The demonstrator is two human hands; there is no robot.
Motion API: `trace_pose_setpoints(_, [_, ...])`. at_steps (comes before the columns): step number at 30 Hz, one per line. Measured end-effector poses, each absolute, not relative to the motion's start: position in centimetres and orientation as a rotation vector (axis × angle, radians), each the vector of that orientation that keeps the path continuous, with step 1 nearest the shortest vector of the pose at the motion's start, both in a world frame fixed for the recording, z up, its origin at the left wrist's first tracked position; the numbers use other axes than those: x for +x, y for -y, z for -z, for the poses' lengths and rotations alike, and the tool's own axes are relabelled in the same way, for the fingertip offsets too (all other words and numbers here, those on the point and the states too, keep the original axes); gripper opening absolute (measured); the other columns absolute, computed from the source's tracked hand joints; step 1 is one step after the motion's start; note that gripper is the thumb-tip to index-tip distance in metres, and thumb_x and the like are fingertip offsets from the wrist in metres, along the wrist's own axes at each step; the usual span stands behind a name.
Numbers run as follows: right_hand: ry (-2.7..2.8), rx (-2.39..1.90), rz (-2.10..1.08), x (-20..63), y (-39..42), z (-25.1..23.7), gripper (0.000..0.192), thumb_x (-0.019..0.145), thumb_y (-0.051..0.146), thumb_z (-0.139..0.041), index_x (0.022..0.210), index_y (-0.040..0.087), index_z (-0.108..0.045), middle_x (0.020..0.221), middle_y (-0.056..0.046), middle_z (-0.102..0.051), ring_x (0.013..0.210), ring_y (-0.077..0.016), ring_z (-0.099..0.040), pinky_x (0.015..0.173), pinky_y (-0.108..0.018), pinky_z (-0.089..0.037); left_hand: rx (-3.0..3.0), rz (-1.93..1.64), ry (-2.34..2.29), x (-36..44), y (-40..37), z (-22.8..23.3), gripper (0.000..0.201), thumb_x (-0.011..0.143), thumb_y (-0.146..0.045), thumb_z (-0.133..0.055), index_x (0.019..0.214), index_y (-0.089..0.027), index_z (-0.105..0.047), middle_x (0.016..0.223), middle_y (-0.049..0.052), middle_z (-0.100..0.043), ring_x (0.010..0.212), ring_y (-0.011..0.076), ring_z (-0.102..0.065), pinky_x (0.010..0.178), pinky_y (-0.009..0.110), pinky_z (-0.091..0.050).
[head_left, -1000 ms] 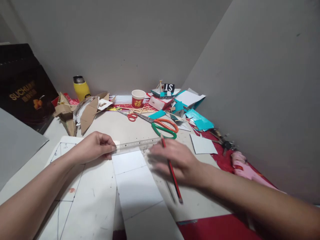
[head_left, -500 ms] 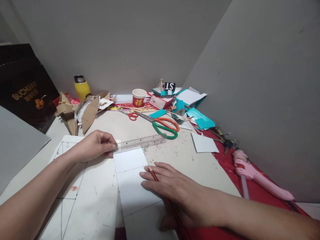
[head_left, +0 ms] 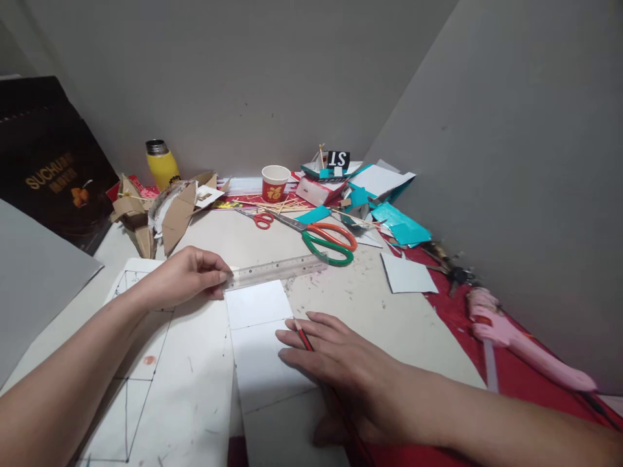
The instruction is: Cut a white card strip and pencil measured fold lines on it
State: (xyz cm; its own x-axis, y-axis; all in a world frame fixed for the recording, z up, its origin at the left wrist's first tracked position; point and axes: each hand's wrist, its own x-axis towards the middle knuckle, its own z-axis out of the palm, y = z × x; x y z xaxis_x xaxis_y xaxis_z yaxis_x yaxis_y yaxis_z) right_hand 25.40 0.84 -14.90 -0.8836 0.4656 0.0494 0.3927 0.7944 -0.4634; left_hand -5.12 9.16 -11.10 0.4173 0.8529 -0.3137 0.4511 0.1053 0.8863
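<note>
My left hand (head_left: 192, 279) pinches the left end of a clear plastic ruler (head_left: 277, 270), which lies across the far edge of a long white card strip (head_left: 260, 306). Pencil lines cross the strip in two places. Over the strip's right side rests my right hand (head_left: 335, 360), fingers stretched forward, with a red and black pencil (head_left: 304, 335) held among them, its tip near the upper line. Under my left forearm lies a white sheet with drawn lines (head_left: 195, 389) and a small reddish smudge.
Large scissors (head_left: 331, 246) with orange and green handles lie beyond the ruler, beside small red scissors (head_left: 263, 221). Behind stand a paper cup (head_left: 276, 188), a yellow bottle (head_left: 163, 170) and cardboard pieces (head_left: 178, 220). A white card piece (head_left: 409, 274) and pink glue gun (head_left: 516, 337) lie right.
The view has shifted slightly, so the scene sits a little further right and higher. Both hands keep the same hold on the ruler and pencil.
</note>
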Motion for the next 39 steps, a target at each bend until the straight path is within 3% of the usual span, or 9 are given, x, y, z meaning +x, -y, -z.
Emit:
trace_pose_setpoints(9, [2.789, -0.72, -0.744, 25.6, -0.8, 15.0, 0.079, 0.078, 0.059, -0.069, 0.142, 0.019, -0.046, 0.144, -0.019, -0.051, 0.139, -0.0352, -0.038, 0.114, -0.057, -0.022, 1.522, -0.441, -1.225, -5.3, -9.3, 11.3, 0.016, 0.087, -0.028, -0.061, 0.091, -0.017, -0.072, 0.067, 0.001, -0.071, 0.066, 0.0135, -0.065, 0.069, 0.026, -0.05])
trace_pose_setpoints(21, [2.795, -0.786, -0.841, 25.4, -0.7, 14.5, 0.076, 0.077, 0.055, -0.071, 0.14, 0.019, -0.049, 0.145, -0.018, -0.049, 0.139, -0.0376, -0.037, 0.114, -0.059, -0.021, 1.57, -0.458, -1.258, -5.4, -9.4, 11.4, 0.019, 0.083, -0.031, -0.065, 0.091, -0.017, -0.074, 0.069, 0.003, -0.073, 0.066, 0.0153, -0.066, 0.066, 0.026, -0.051])
trace_pose_setpoints(39, [2.766, -0.785, -0.873, 25.2, -0.7, 14.3, 0.074, 0.079, 0.05, -0.071, 0.142, 0.025, -0.043, 0.148, -0.013, -0.048, 0.141, -0.0307, -0.034, 0.116, -0.052, -0.015, 1.665, -0.416, -1.216, -5.4, -9.7, 11.5, 0.022, 0.083, -0.037, -0.062, 0.091, -0.018, -0.071, 0.067, 0.002, -0.07, 0.067, 0.0169, -0.062, 0.068, 0.029, -0.047])
